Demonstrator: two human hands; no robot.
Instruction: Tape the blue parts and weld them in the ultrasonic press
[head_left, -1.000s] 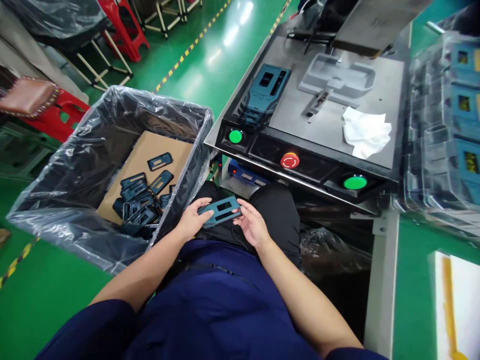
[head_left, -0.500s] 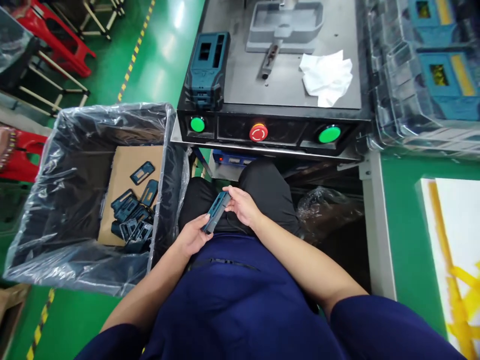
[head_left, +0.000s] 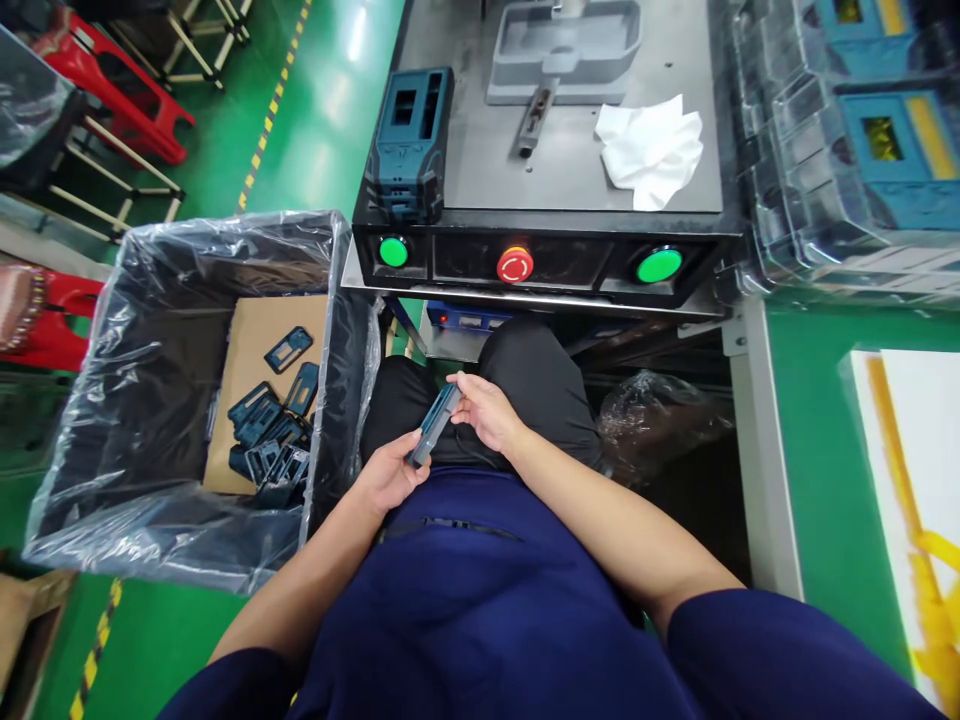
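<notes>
Over my lap I hold a dark teal plastic housing (head_left: 436, 424) at a slant, its narrow grey side turned up towards me. My left hand (head_left: 391, 472) grips its lower end, thumb on top. The fingers of my right hand (head_left: 486, 412) pinch the upper end. To the left, several similar teal plastic housings (head_left: 259, 410) lie in a loose heap on a cardboard sheet (head_left: 238, 345) inside a plastic-lined bin (head_left: 150, 330).
Ahead stands a machine bench (head_left: 480, 170) with two green buttons (head_left: 659, 265) and a red stop button (head_left: 514, 265). On it are a grey fixture (head_left: 566, 50), a white cloth (head_left: 652, 150) and a larger teal housing (head_left: 411, 140). Clear trays (head_left: 787, 170) stand at right.
The housing has turned slightly in my hands, showing more of its grey side and less of its teal face. Both hands keep their hold; the camera view has shifted a little.
</notes>
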